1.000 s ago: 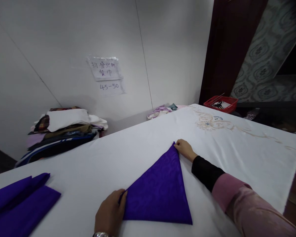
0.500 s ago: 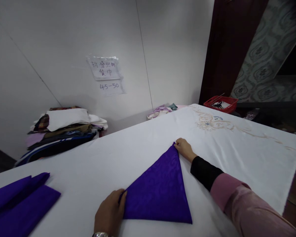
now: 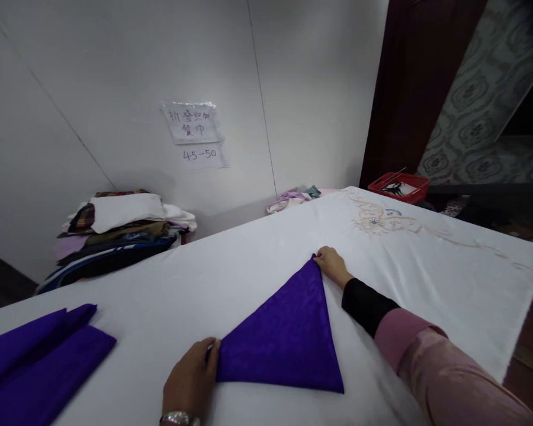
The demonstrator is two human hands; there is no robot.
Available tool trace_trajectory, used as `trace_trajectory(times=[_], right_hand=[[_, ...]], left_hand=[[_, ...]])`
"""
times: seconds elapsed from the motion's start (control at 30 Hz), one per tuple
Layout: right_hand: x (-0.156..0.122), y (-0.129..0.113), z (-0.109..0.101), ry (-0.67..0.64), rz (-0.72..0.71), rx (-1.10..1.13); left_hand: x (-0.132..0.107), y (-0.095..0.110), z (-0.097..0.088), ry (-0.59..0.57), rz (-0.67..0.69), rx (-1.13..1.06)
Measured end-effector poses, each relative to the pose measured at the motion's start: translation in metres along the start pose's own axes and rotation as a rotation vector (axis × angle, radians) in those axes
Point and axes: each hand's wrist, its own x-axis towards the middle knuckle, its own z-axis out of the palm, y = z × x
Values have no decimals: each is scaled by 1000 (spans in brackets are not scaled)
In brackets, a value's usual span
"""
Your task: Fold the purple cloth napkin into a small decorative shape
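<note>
A purple cloth napkin (image 3: 284, 337), folded into a triangle with a faint woven pattern, lies on the white tablecloth (image 3: 151, 355). My left hand (image 3: 190, 376), with a metal watch at the wrist, pinches the napkin's left corner between thumb and fingers. At the far top corner, the fingertips of my right hand (image 3: 333, 264) are closed on the fabric. The third corner points toward the lower right and lies free. More purple cloth (image 3: 48, 367), loosely folded, rests on the table's left side, cut off by the frame edge.
Behind the table's left edge is a pile of folded clothes (image 3: 128, 219). A lilac cloth heap (image 3: 288, 200) sits at the back edge, near a red basket (image 3: 400, 188). Handwritten paper signs (image 3: 195, 133) hang on the wall. Embroidery (image 3: 377, 222) decorates the tablecloth's far right.
My left hand has shifted slightly left with its corner, and the napkin's lower edge sits a little higher. My right hand keeps hold of the top corner. The view has shifted slightly.
</note>
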Motion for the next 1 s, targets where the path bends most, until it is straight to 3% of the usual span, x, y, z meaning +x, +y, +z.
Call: trace_trajectory(times=[0.4, 0.67, 0.83, 0.93, 1.0], right_hand=[[0, 2, 0, -30, -26, 4], [0, 3, 0, -30, -67, -22], [-1, 5, 1, -27, -68, -49], [-4, 8, 0, -41, -81, -50], [-5, 9, -1, -57, -91, -45]], left_hand=[[-4, -39, 3, 137, 28, -190], [-4, -53, 1, 121, 12, -165], [-3, -64, -2, 187, -41, -100], [-11, -61, -8, 280, -83, -80], [-21, -47, -12, 359, -54, -89]])
